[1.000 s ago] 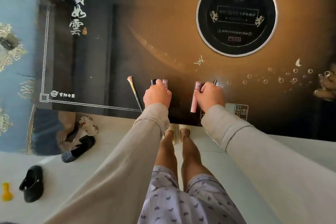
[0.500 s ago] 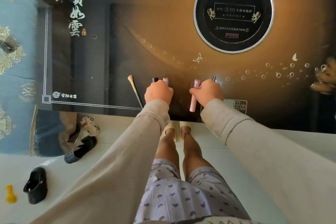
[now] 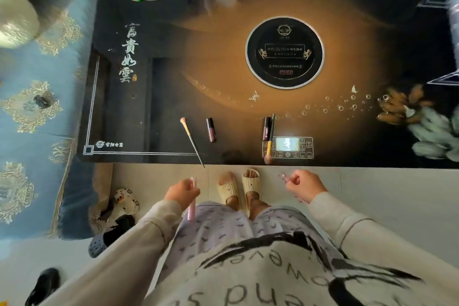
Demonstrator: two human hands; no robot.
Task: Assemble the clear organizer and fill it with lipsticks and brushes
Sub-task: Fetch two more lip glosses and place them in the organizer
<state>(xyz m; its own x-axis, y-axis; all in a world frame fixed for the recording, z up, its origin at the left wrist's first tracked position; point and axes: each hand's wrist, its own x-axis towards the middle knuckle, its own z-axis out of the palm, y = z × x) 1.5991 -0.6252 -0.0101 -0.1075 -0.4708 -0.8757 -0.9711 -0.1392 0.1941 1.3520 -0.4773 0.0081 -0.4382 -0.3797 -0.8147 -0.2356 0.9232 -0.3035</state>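
The left hand [image 3: 182, 194] hangs off the worktop [image 3: 149, 107], over the floor, its fingers clamped round a pink lipstick [image 3: 191, 208]. The right hand [image 3: 304, 185] pinches a small pink piece [image 3: 283, 176] — too blurred to name. Near the worktop's front edge lie a thin brush [image 3: 192, 141], a dark lipstick [image 3: 210, 129], and a second dark lipstick [image 3: 266, 128] just beside a yellow-handled brush [image 3: 269, 148].

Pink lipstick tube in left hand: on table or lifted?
Lifted. The left hand grips the pale pink lipstick tube above the floor, short of the black glossy table's near edge.
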